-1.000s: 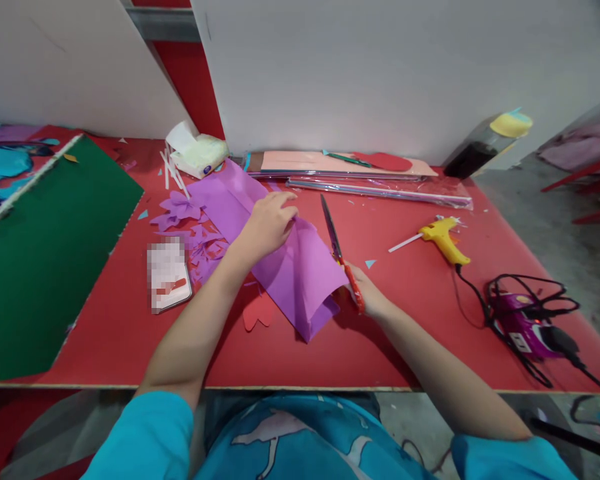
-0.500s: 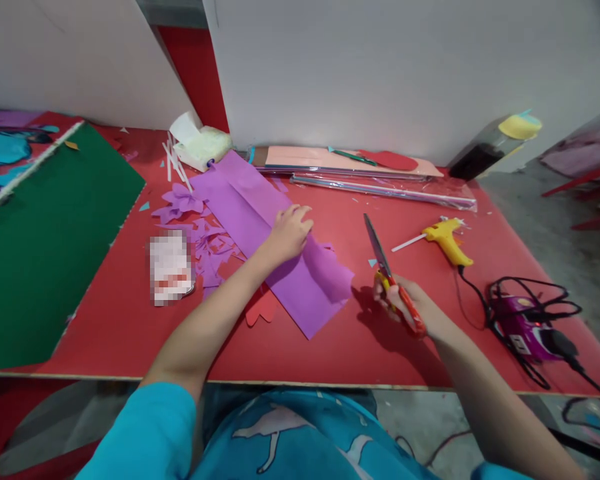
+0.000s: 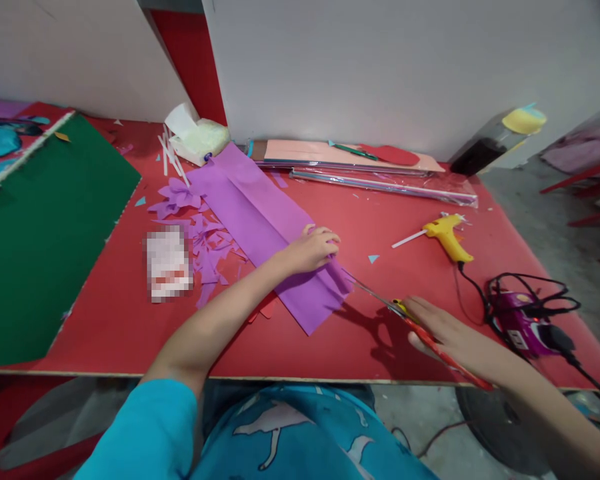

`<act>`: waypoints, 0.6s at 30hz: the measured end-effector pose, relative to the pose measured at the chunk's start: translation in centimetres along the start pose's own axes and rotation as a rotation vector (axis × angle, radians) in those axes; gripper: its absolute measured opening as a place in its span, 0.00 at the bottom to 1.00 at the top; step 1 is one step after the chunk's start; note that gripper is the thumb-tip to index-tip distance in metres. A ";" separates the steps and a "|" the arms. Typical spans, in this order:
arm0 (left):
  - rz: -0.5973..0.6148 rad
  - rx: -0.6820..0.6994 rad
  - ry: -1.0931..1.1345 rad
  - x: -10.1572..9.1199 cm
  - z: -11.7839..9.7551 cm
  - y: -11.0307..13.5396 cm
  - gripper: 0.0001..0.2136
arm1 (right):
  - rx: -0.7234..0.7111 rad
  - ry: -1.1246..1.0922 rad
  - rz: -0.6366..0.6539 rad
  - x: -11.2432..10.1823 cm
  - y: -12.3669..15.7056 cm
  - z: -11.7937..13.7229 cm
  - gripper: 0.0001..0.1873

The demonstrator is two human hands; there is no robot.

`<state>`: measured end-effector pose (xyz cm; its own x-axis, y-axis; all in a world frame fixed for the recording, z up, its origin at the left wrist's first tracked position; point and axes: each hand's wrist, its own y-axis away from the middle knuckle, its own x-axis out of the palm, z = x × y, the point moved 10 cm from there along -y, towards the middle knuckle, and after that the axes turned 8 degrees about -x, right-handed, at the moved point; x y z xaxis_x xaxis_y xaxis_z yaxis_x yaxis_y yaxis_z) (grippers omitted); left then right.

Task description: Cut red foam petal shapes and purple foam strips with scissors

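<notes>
A long purple paper sheet (image 3: 260,220) lies slantwise across the red table, creased along its length. My left hand (image 3: 313,250) grips its right edge near the lower end, fingers curled over the raised fold. In my right hand (image 3: 437,327) are scissors (image 3: 380,298) with red and yellow handles. Their blades point left, with the tips at the sheet's lower right corner; I cannot tell whether they touch it. Under my left forearm a red paper piece (image 3: 266,310) shows in part. Purple scraps (image 3: 213,253) and a purple paper flower (image 3: 180,193) lie left of the sheet.
A yellow glue gun (image 3: 447,237) and a purple power box (image 3: 523,327) with looped black cables lie at right. Behind are wrapped sticks (image 3: 385,187), a green cutter (image 3: 353,152), a tissue pack (image 3: 200,140) and a bottle (image 3: 500,140). A green board (image 3: 55,247) covers the left side.
My left hand has slid right and down along the sheet and now pinches its edge. The scissors have swung from pointing up to pointing left, their tips now at the paper.
</notes>
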<state>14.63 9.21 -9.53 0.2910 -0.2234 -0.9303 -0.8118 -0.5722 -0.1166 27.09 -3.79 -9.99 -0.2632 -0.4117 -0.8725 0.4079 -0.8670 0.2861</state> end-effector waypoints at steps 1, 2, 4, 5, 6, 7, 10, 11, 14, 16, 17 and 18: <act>-0.020 -0.015 0.003 -0.3 0.1 0.0 0.05 | -0.011 0.027 0.041 0.4 0.5 0.1 0.27; -0.040 -0.030 0.005 -0.8 0.3 -0.1 0.05 | -0.021 0.055 0.079 0.8 1.0 0.2 0.27; -0.078 -0.057 0.003 -1.8 0.5 0.0 0.05 | -0.021 0.112 0.127 1.4 1.8 0.4 0.27; -0.091 -0.062 -0.003 -2.3 0.4 0.1 0.06 | -0.007 0.147 0.126 1.5 2.1 0.5 0.26; -0.098 -0.062 -0.011 -2.8 0.4 0.2 0.06 | 0.011 0.184 0.114 1.6 2.2 0.5 0.26; -0.105 -0.061 -0.023 -3.2 0.2 0.3 0.06 | 0.031 0.224 0.093 1.5 2.3 0.5 0.26; -0.129 -0.052 -0.070 -4.3 -0.1 0.7 0.07 | 0.072 0.329 0.041 1.5 2.3 0.6 0.27; -0.138 -0.048 -0.086 -4.6 -0.2 0.8 0.07 | 0.075 0.357 0.029 1.5 2.4 0.6 0.27; -0.167 -0.050 -0.125 -5.2 -0.4 1.1 0.08 | 0.029 0.426 -0.024 1.1 3.0 0.9 0.30; -0.179 -0.060 -0.145 -5.4 -0.3 1.1 0.08 | -0.046 0.455 -0.077 0.4 3.7 1.6 0.30; -0.181 -0.066 -0.150 -5.5 -0.3 1.1 0.08 | -0.091 0.457 -0.101 -0.1 4.1 2.1 0.28; -0.180 -0.072 -0.150 -5.5 -0.3 1.1 0.08 | -0.143 0.454 -0.097 -0.2 4.3 2.7 0.26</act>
<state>12.26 9.61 -4.42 0.3447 0.0042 -0.9387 -0.7141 -0.6478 -0.2652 26.54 -8.22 -7.51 0.0891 -0.1398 -0.9862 0.5246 -0.8350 0.1658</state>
